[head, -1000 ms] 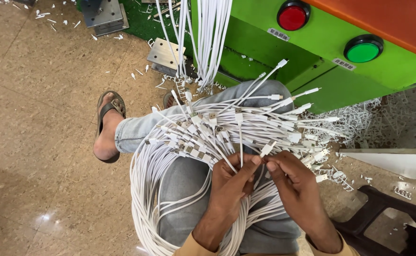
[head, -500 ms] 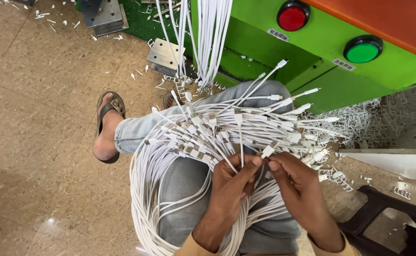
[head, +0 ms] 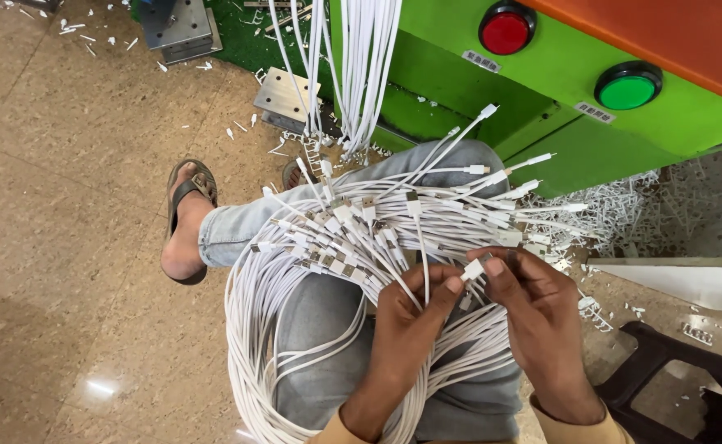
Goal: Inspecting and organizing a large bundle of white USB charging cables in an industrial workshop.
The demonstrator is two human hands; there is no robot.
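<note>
A big bundle of white cables with metal-tipped plugs lies across my lap, on grey jeans, and loops hang down toward the floor. My left hand grips a cluster of cable ends from below. My right hand pinches one white plug between thumb and forefinger, right next to the left thumb. Plug ends fan out to the right over my knee.
A green machine with a red button and a green button stands ahead, more white cables hanging from it. White plastic scraps litter the floor. My sandalled foot rests left; a black stool sits right.
My right thumb and forefinger have shifted slightly on the plug; the hands and the bundle otherwise stay in place.
</note>
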